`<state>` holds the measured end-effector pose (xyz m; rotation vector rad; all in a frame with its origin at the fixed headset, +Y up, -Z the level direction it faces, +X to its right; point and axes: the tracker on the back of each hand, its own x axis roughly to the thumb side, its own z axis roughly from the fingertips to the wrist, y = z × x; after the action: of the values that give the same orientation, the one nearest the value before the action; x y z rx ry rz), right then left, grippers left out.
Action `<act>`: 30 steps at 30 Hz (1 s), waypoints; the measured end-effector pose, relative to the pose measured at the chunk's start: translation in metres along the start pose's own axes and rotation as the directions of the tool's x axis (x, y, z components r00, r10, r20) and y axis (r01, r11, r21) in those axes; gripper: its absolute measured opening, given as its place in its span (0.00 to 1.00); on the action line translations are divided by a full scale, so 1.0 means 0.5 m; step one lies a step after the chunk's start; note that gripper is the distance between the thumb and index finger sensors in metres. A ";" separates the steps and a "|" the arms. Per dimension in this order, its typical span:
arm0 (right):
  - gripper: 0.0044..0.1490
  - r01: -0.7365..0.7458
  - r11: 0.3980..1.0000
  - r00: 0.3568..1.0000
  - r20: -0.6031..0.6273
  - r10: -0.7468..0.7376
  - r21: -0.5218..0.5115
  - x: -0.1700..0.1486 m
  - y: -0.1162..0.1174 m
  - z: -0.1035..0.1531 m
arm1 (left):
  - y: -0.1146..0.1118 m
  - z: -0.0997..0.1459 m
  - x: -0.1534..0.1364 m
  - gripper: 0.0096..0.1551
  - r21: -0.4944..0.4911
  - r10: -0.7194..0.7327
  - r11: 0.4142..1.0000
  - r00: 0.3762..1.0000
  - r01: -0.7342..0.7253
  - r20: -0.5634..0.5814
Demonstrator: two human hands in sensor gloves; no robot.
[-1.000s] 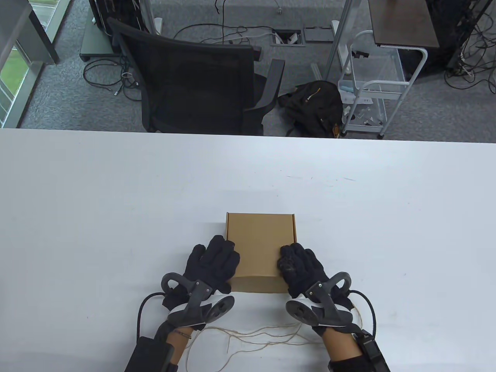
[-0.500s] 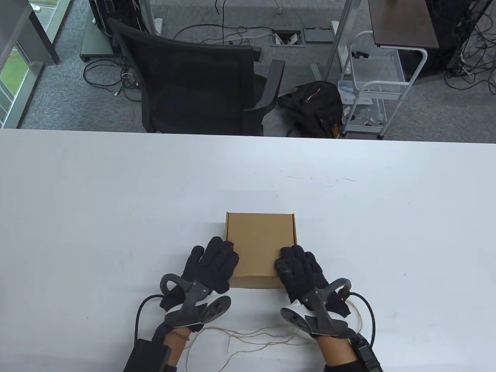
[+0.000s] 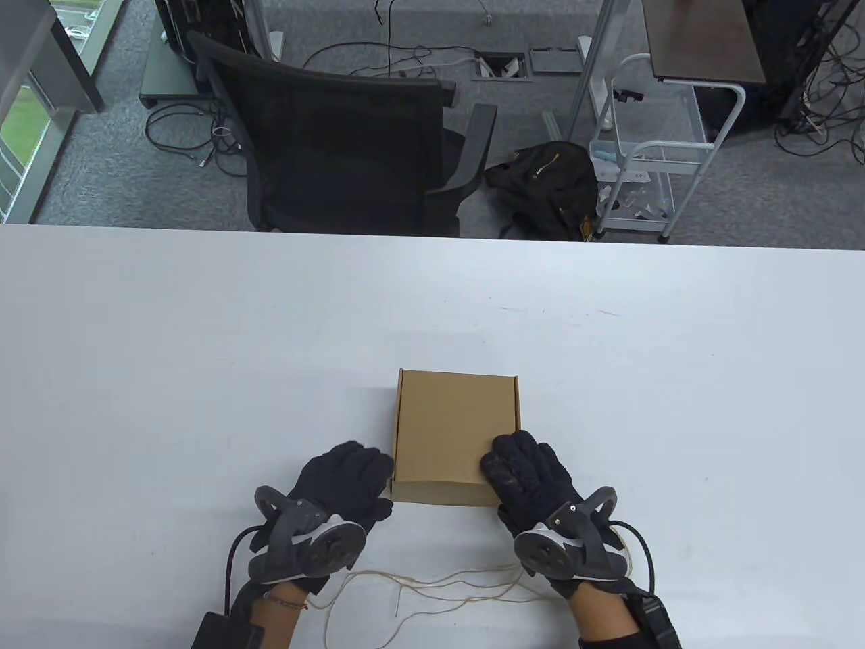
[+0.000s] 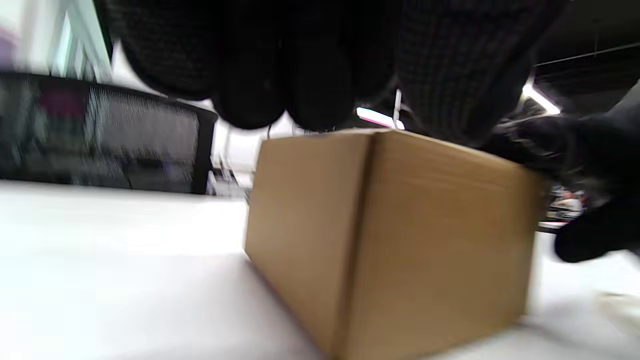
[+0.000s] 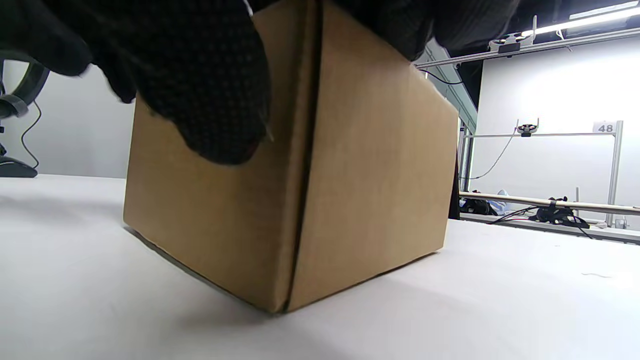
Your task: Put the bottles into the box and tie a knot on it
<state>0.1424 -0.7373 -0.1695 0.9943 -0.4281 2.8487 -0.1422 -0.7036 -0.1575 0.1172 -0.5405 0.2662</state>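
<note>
A closed brown cardboard box (image 3: 454, 422) stands on the white table (image 3: 203, 351); no bottles are in sight. My right hand (image 3: 505, 461) grips its near right corner. In the right wrist view the thumb (image 5: 210, 100) presses the box's (image 5: 320, 200) near face, and the other fingers lie over the lid. My left hand (image 3: 365, 470) sits just left of the near left corner, loosely curled and holding nothing. Its fingers (image 4: 300, 75) hang above the box (image 4: 390, 240) in the left wrist view. Thin tan twine (image 3: 432, 585) lies loose on the table between my wrists.
Behind the table's far edge are a black office chair (image 3: 344, 149), a black bag (image 3: 547, 186) on the floor and a white wire cart (image 3: 642, 155). Cables trail from both gloves near the table's front edge.
My left hand has slid off the box's lid, back and to the left. The box has shifted slightly right and turned a little. My right hand keeps its hold on the corner.
</note>
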 end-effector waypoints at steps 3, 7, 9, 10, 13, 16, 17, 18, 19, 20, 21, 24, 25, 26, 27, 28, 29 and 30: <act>0.53 0.020 1.000 0.999 -0.025 -0.020 -0.006 -0.006 -0.001 0.003 | -0.041 -0.013 -0.012 0.38 -0.438 0.136 0.880 0.981 -0.184 -0.138; 0.53 0.031 0.999 0.999 -0.040 -0.031 0.008 -0.010 -0.003 0.006 | -0.110 -0.014 -0.010 0.52 -0.722 -0.028 0.684 0.985 -0.105 -0.170; 0.52 0.058 0.998 0.997 -0.048 -0.058 0.002 -0.009 -0.004 0.008 | -0.125 -0.016 0.001 0.50 -0.732 -0.091 0.681 0.987 -0.034 -0.131; 0.52 0.058 0.998 0.997 -0.049 -0.058 0.006 -0.009 -0.003 0.008 | -0.131 -0.018 0.011 0.49 -0.748 -0.128 0.663 0.986 0.003 -0.110; 0.52 0.059 0.998 0.997 -0.050 -0.058 0.009 -0.009 -0.002 0.009 | -0.150 -0.025 0.040 0.37 -0.720 -0.255 0.672 0.967 0.172 -0.008; 0.53 0.068 0.998 0.997 -0.048 -0.067 0.011 -0.011 -0.002 0.010 | -0.155 -0.032 0.052 0.25 -0.651 -0.268 0.722 0.962 0.232 0.046; 0.53 0.069 0.998 0.996 -0.050 -0.068 0.011 -0.012 -0.002 0.010 | -0.154 -0.032 0.052 0.24 -0.641 -0.268 0.730 0.962 0.237 0.051; 0.53 0.068 0.998 0.996 -0.052 -0.068 0.011 -0.012 -0.002 0.010 | -0.153 -0.031 0.049 0.24 -0.637 -0.259 0.735 0.965 0.231 0.051; 0.53 0.069 0.998 0.996 -0.051 -0.068 0.010 -0.012 -0.002 0.010 | -0.152 -0.029 0.042 0.24 -0.625 -0.228 0.754 0.973 0.203 0.041; 0.53 0.063 0.998 0.997 -0.046 -0.062 0.009 -0.011 -0.002 0.010 | -0.148 -0.028 0.036 0.24 -0.615 -0.195 0.769 0.980 0.174 0.033; 0.53 0.059 0.998 0.997 -0.046 -0.059 0.011 -0.011 -0.003 0.009 | -0.142 -0.027 0.031 0.24 -0.614 -0.173 0.774 0.984 0.154 0.030; 0.54 0.055 0.998 0.998 -0.043 -0.055 -0.006 -0.010 -0.006 0.009 | -0.120 -0.024 0.014 0.24 -0.601 -0.002 0.799 0.999 -0.026 -0.046; 0.54 0.062 0.998 0.997 -0.046 -0.063 -0.014 -0.009 -0.010 0.010 | -0.111 -0.024 0.004 0.23 -0.587 0.110 0.797 0.990 -0.138 -0.083; 0.54 0.064 0.998 0.997 -0.041 -0.065 -0.030 -0.007 -0.014 0.010 | -0.107 -0.023 -0.002 0.23 -0.581 0.200 0.778 0.971 -0.240 -0.133; 0.54 0.065 0.997 0.997 -0.032 -0.066 -0.047 -0.004 -0.019 0.010 | -0.101 -0.021 -0.009 0.23 -0.562 0.272 0.762 0.946 -0.323 -0.176; 0.54 0.072 0.995 0.997 -0.017 -0.074 -0.066 0.000 -0.025 0.011 | -0.097 -0.020 -0.015 0.23 -0.553 0.310 0.750 0.932 -0.361 -0.188; 0.55 0.074 0.993 0.997 0.001 -0.074 -0.088 0.005 -0.031 0.013 | -0.095 -0.019 -0.019 0.23 -0.551 0.320 0.747 0.928 -0.372 -0.191; 0.55 0.075 0.992 0.997 0.015 -0.073 -0.103 0.010 -0.037 0.013 | -0.091 -0.018 -0.022 0.23 -0.537 0.332 0.751 0.923 -0.385 -0.197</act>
<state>0.1457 -0.7215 -0.1573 0.9862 -0.5233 2.7260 -0.1341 -0.7483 -0.1731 -0.5915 -0.5303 0.4745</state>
